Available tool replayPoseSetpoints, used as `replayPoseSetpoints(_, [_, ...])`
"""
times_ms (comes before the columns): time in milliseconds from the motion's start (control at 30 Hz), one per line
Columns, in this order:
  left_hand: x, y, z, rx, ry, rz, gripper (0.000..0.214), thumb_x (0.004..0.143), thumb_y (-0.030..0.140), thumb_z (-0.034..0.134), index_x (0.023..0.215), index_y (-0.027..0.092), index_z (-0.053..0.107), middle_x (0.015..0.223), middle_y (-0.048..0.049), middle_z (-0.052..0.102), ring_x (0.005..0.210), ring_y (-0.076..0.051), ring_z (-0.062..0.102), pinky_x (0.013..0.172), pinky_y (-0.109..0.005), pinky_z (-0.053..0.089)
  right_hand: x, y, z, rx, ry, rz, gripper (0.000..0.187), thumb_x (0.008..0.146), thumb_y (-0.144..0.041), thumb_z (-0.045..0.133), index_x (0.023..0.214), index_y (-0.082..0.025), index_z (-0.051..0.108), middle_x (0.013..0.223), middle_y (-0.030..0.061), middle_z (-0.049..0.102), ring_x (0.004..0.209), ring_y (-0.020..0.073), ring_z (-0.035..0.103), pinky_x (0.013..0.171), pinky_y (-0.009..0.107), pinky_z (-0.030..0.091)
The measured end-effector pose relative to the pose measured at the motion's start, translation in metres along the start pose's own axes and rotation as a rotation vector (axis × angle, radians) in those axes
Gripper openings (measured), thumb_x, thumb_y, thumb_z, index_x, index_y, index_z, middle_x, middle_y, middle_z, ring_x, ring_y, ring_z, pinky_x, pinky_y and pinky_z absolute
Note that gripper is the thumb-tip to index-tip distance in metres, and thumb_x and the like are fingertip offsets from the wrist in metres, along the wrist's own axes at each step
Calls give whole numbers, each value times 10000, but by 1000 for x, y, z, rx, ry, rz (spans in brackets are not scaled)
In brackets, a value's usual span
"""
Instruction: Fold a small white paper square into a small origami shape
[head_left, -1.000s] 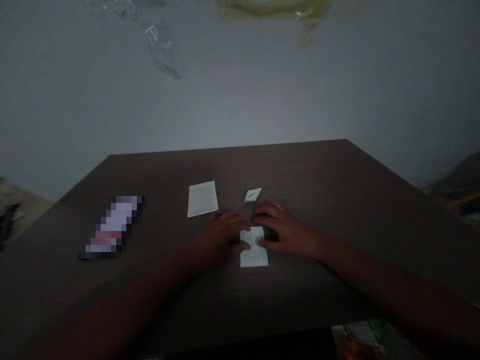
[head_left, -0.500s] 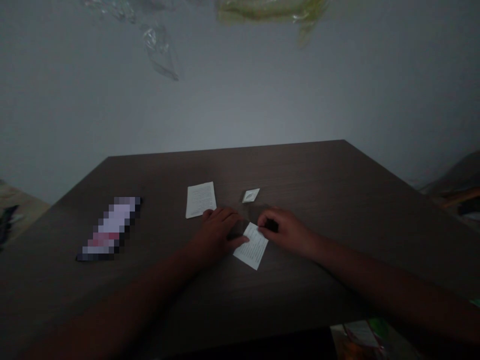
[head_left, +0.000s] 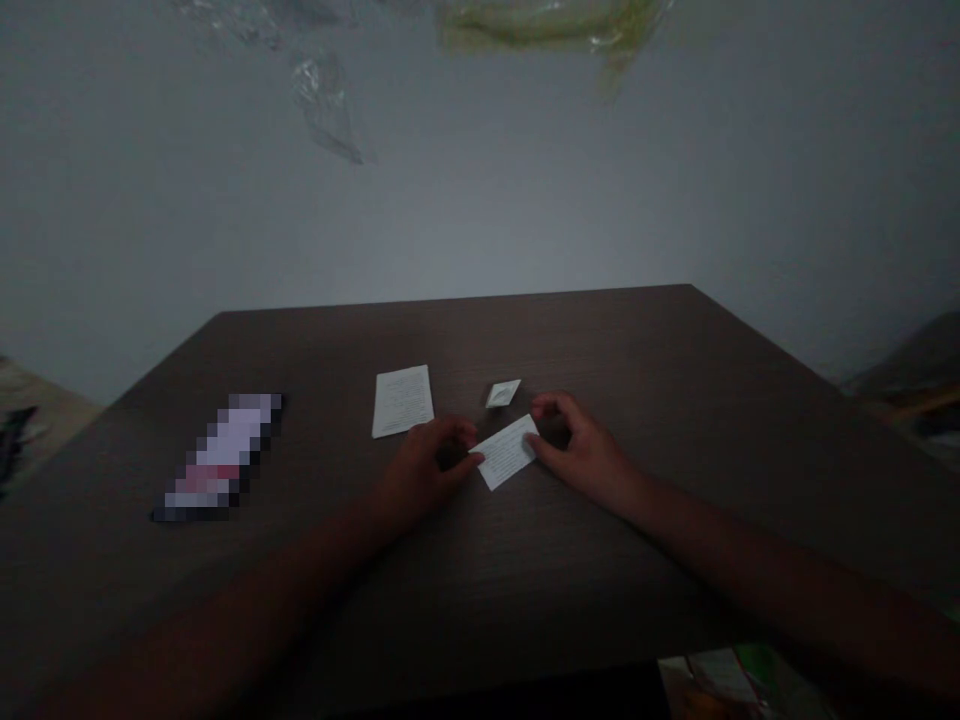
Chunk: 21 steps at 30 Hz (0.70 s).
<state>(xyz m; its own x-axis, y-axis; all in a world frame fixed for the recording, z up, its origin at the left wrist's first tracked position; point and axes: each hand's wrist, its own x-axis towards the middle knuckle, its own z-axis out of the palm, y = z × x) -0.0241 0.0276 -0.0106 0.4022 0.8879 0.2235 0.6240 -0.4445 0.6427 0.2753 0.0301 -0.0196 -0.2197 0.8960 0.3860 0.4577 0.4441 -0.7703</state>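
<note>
A small sheet of printed paper (head_left: pixel 507 458) is between my two hands, its long side slanting up to the right. My left hand (head_left: pixel 429 465) pinches the left end, thumb at the corner and fingers curled behind. At the right end, my right hand (head_left: pixel 586 448) has its thumb on the paper, the other fingers bent around the far side. Just beyond the sheet lies a small folded white paper piece (head_left: pixel 502 393), diamond-shaped from here. A stack of printed paper sheets (head_left: pixel 402 400) rests past my left hand, close to its knuckles.
On the left of the dark wooden table (head_left: pixel 615 350) lies a phone (head_left: pixel 225 450), its screen pixelated. A pale wall (head_left: pixel 480 200) rises behind, with clear plastic (head_left: pixel 326 105) and yellowish plastic (head_left: pixel 540 28) on it. Coloured packaging (head_left: pixel 720 675) shows below the front edge.
The paper has turned and now looks shorter, apparently folded over. My left hand has gone from lying flat to pinching its end; my right hand has shifted slightly right and up.
</note>
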Motion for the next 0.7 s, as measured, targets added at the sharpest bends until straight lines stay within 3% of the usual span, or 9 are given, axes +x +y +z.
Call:
replayPoseSetpoints(100, [-3,3,1,4,7,42,252,1047,257,817,1286,266,737,1153,-35,859,1120,-289,819,1139,-525,634,-6,-14,-4,-182,2,-210,481,1010,-316,876,1464,-303,721,1510,165,768,1458,420,684,1251,687,560])
replayPoseSetpoints(200, [-5,8,1,3,18,126,258,1055,261,805,1295,275,711,1140,-31,862,1121,-292,821,1163,-525,620,-10,-24,-5,-260,-86,-324,326,1081,-323,854,1400,-312,791,1528,153,771,1472,422,663,1256,685,532])
replayPoseSetpoints(367, [-8,22,-1,-30,31,139,318,1070,278,787,1372,294,686,1166,-33,872,1149,-305,827,1166,-519,616,-9,-25,-5,-258,-205,-309,55,1135,-321,825,1175,-309,861,1307,98,830,1311,369,705,1143,603,552])
replayPoseSetpoints(700, [-9,23,1,-139,82,92,283,1075,306,791,1334,275,682,1066,-21,856,1062,-272,835,1088,-494,645,-8,-26,-2,-82,-223,-237,69,1113,-257,834,1055,-283,861,1240,76,828,1251,309,727,1146,551,573])
